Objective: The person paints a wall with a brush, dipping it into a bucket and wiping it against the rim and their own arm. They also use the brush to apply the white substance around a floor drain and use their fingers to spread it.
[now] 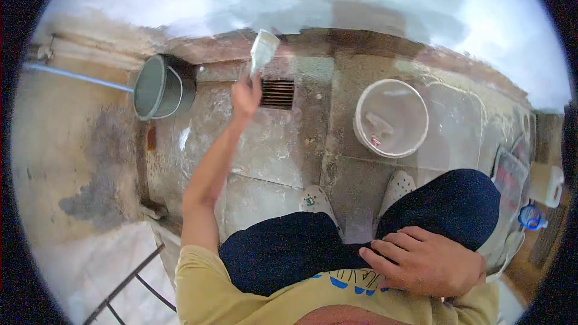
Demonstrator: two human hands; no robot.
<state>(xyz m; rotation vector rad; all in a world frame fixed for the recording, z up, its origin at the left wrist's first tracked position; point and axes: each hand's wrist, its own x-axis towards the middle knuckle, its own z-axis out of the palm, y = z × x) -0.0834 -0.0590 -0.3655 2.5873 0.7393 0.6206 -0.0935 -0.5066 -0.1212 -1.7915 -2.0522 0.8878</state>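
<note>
My left hand [245,97] is wrapped round the handle of a wide, pale paintbrush [263,49]. The brush head points up toward the bottom of the white-coated wall [180,6], near the ragged edge where the coating meets bare brown surface; whether it touches cannot be told. Just right of that hand lies a rusty floor grate [278,94]. My right hand [424,259] rests on my lap by the right thigh, fingers loosely spread, holding nothing. A white bucket [360,121] stands on the floor ahead of my right knee, with a pale object and a bit of red inside.
To the left is a dark bucket [144,87] with a wire handle, beside a bluish pole [78,76]. At the right edge are a white jug [553,185] and a blue-capped container [531,216]. Metal bars [129,277] are at lower left. My clogs [318,200] are on the stained floor.
</note>
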